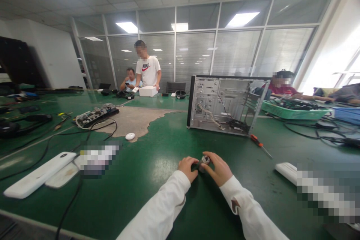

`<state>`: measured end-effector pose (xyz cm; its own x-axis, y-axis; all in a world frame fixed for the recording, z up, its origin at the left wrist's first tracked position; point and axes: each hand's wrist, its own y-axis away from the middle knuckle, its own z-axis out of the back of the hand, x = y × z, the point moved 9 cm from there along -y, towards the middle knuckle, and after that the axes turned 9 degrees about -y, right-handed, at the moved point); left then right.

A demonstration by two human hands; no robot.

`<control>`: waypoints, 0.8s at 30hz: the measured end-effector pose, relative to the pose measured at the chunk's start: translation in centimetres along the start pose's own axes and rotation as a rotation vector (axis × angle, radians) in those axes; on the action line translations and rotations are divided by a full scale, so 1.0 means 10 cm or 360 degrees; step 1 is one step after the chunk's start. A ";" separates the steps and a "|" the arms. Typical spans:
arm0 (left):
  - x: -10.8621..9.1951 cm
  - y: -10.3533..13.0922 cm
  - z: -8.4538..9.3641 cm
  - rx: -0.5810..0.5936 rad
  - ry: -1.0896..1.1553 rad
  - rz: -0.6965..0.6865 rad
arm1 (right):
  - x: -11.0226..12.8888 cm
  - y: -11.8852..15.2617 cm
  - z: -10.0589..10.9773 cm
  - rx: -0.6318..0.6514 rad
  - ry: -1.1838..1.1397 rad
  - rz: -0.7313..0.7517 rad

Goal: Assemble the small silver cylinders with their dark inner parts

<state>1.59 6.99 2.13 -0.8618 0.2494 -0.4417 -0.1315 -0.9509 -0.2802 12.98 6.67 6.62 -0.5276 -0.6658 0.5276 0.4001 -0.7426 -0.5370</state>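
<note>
A small round, clear-looking jar (pixel 204 160) sits between my two hands on or just over the green table; its contents are too small to make out. My right hand (pixel 218 168) holds the jar from the right, thumb in front and fingers curled round the far side. From the left, my left hand (pixel 189 168) has its fingers bent and pressed against the jar's side. Beyond the hands stands an open computer case (pixel 222 105), its bare metal inside and a few cables showing. An orange-handled screwdriver (pixel 257 141) lies to its right.
A white round lid-like piece (pixel 130 136) lies front-left, near a circuit assembly (pixel 97 115) with cables. Long white devices (pixel 39 174) rest at left, another white one (pixel 287 172) at right. A green basket (pixel 295 112) holds cables. People are across the table (pixel 160 195).
</note>
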 end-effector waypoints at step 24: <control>0.02 -0.03 -0.02 0.0024 0.0024 0.0012 | -1.22 0.29 -0.18 -0.0734 -0.2020 -0.1401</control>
<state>1.54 7.38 1.98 -0.8552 0.2448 -0.4568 -0.1324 -0.9553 -0.2642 19.21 12.76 -2.54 0.5639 0.1331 0.8151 -0.0484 -0.9799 0.1935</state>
